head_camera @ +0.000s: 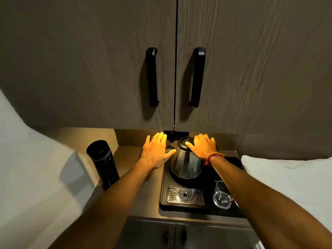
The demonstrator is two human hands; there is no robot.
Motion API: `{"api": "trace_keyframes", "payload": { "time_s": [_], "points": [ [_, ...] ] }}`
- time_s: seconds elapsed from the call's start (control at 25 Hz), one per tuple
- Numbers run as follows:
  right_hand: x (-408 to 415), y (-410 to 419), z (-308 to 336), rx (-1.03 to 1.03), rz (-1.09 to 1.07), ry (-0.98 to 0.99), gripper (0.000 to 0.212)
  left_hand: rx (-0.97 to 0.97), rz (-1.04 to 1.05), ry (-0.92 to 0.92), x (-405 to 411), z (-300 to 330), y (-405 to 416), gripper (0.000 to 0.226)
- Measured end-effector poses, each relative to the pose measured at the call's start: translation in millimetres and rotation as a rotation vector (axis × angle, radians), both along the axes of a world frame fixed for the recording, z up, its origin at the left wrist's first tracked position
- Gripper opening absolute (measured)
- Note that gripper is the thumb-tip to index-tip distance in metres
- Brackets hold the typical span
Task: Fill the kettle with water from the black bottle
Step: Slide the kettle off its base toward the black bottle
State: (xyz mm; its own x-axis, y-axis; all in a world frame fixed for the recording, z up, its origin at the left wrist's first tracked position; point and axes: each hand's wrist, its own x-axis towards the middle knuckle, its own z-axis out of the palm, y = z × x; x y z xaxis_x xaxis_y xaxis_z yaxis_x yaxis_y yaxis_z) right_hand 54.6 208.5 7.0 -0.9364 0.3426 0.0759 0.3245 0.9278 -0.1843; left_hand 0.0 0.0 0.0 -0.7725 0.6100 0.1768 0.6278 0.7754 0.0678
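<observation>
Head view: my right hand (pixel 203 146) rests open on steel kettle (pixel 186 162) lid; my left hand (pixel 156 151) open, spread beside kettle; black bottle (pixel 103 162) farther left, untouched.

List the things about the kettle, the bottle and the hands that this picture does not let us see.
Head view only:
- Kettle handle: hidden under the right hand.
- Whether the kettle lid is latched: the thumb lies across it.
- Water level in the black bottle: opaque wall, cap on.
- Lower end of the bottle: hidden behind the left forearm.
- Whether the left hand touches the kettle: the thumb is near the spout, contact unclear.
</observation>
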Motion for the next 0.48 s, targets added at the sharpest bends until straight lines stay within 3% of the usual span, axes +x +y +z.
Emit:
{"api": "trace_keyframes", "payload": {
  "time_s": [0.28, 0.48],
  "points": [
    [-18, 0, -2, -0.015, 0.031, 0.078, 0.036, -0.054, 0.033, -0.061, -18, -19, 2, 0.089],
    [-18, 1, 2, -0.062, 0.028, 0.097, 0.034, -0.016, 0.020, -0.059, -27, -24, -2, 0.092]
  ]
}}
